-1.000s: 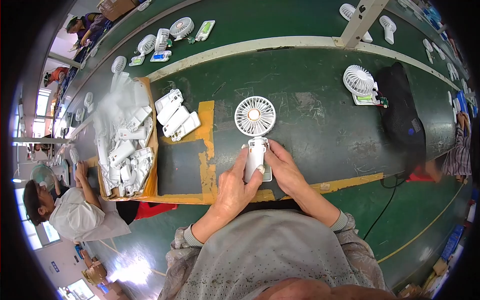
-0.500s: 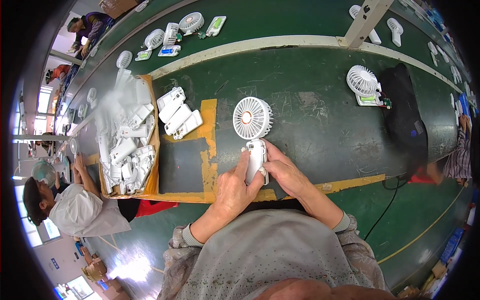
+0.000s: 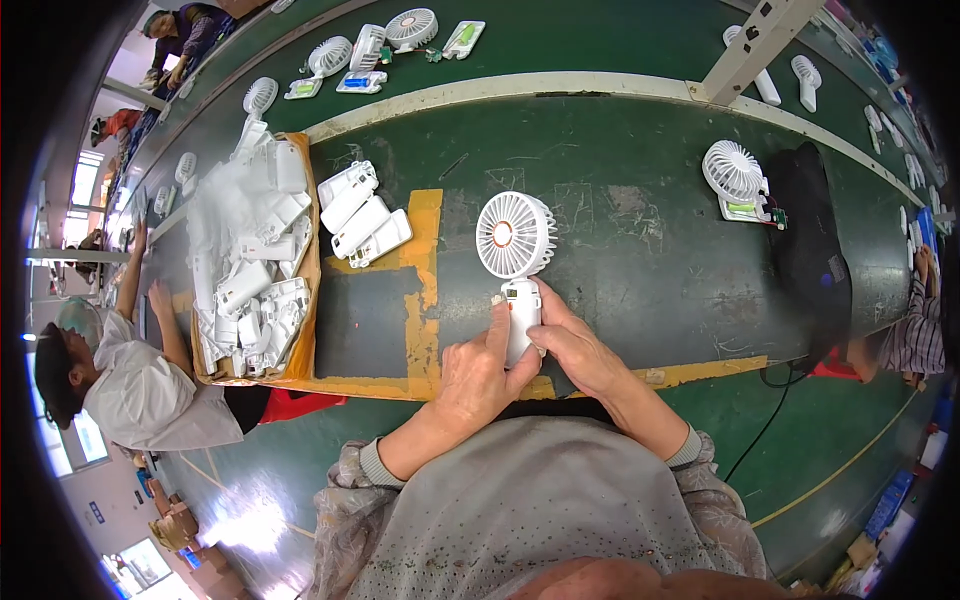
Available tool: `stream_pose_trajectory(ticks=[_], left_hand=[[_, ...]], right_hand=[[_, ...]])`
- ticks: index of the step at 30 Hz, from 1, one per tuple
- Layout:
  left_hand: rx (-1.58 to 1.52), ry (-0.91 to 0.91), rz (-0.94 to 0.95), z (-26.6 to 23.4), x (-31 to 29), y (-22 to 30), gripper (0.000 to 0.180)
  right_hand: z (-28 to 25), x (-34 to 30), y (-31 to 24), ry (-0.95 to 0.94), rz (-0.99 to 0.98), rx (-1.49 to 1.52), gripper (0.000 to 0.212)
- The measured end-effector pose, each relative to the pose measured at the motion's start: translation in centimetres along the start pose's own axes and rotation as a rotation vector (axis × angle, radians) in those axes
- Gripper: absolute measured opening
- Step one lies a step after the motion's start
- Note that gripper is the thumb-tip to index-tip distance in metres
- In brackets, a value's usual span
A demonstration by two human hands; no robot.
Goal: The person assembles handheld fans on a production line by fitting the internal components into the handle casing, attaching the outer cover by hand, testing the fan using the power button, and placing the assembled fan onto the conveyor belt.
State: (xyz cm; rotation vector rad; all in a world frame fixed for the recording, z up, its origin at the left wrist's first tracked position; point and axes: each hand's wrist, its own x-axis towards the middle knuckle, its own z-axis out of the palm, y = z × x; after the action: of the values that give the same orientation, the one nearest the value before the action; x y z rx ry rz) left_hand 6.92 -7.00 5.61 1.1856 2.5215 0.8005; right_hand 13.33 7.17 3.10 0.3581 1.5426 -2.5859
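Observation:
A white handheld fan [image 3: 516,240] with a round slatted head lies in front of me, its head pointing away. Both my hands are closed on its handle [image 3: 522,325] near the table's front edge. My left hand [image 3: 474,372] holds the left side, index finger stretched along the handle and thumb by its lower end. From the right, my right hand [image 3: 580,352] grips it, thumb across the front. A small dark window and an orange mark show near the handle's top. The fingers hide the handle's lower end and underside.
To the left stands a cardboard box [image 3: 312,330] full of white plastic housings. Several loose housings [image 3: 362,215] lie beside it. At right an opened fan [image 3: 733,172] with a circuit board sits by a black cloth-like item [image 3: 812,250]. A metal rail [image 3: 560,82] crosses behind; co-workers sit on both sides.
My left thumb has slid down the handle toward its lower end. The fan stays in both hands. The whole view has shifted slightly, and the co-worker at left has stretched an arm forward.

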Motion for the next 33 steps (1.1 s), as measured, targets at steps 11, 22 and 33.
stream_pose_trajectory(ticks=[11,22,33], left_hand=[[0.005,0.022,-0.020,0.5,0.2,1.1,0.058],[-0.415,-0.191,-0.126,-0.3,0.9,0.4,0.036],[-0.194,-0.055,0.114,-0.2,0.4,1.6,0.035]], right_hand=[[0.2,0.3,1.3,0.245,-0.024,0.222,0.036],[-0.4,-1.2,1.0,0.156,-0.159,0.492,0.055],[-0.3,-2.0,1.2,0.209,-0.172,0.462,0.053]])
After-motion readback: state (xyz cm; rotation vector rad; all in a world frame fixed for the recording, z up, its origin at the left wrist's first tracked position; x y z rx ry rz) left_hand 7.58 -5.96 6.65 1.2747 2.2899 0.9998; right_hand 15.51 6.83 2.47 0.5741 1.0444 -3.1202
